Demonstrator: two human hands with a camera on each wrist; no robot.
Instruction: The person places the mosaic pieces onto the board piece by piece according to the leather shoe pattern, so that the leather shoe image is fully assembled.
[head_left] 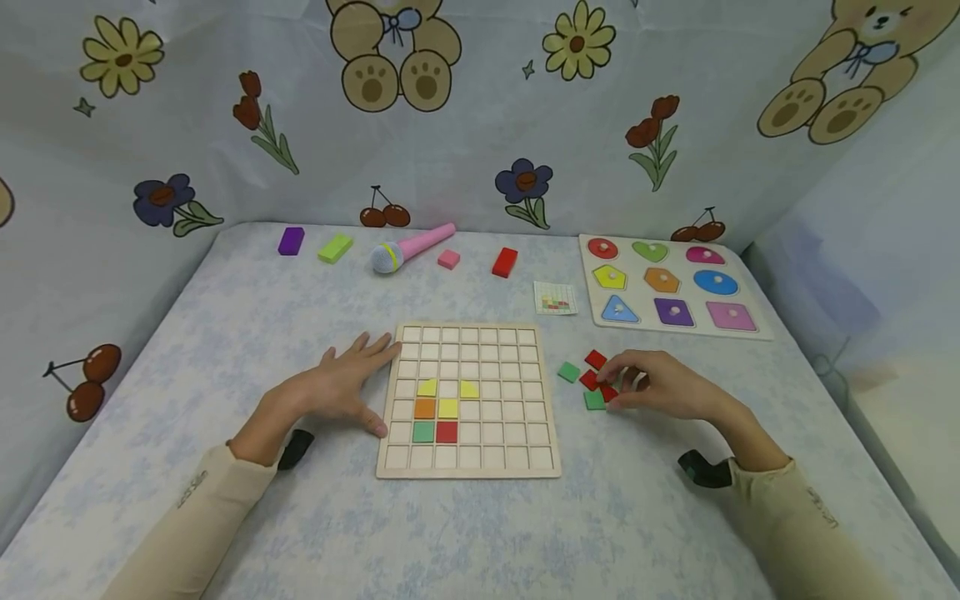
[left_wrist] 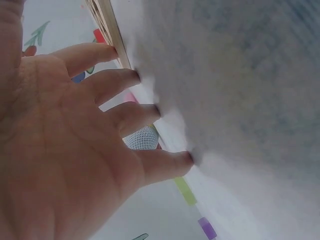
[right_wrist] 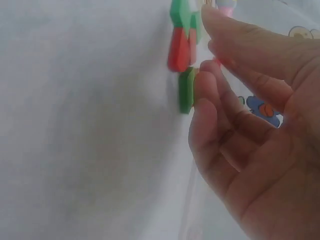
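A wooden grid board (head_left: 510, 477) lies mid-table, holding a green tile (head_left: 423, 432), a red tile (head_left: 447, 432), an orange tile (head_left: 424, 408) and several yellow pieces (head_left: 447, 408). My left hand (head_left: 345, 383) rests at the board's left edge, fingers spread and fingertips down on table and rim. To the board's right is a loose group of red tiles (head_left: 596, 359) and green tiles (head_left: 568, 372). My right hand (head_left: 663, 385) is over that group, fingers bent, with thumb and index fingertips apart around a red tile. In the right wrist view, a green tile (right_wrist: 186, 91) shows close beside the fingertips.
A small pattern card (head_left: 555, 298) lies behind the tiles, and a shape puzzle board (head_left: 682, 327) at the back right. Along the back are a purple block (head_left: 291, 241), a lime block (head_left: 335, 248), a toy microphone (head_left: 412, 247), a pink block (head_left: 448, 259) and a red block (head_left: 505, 262).
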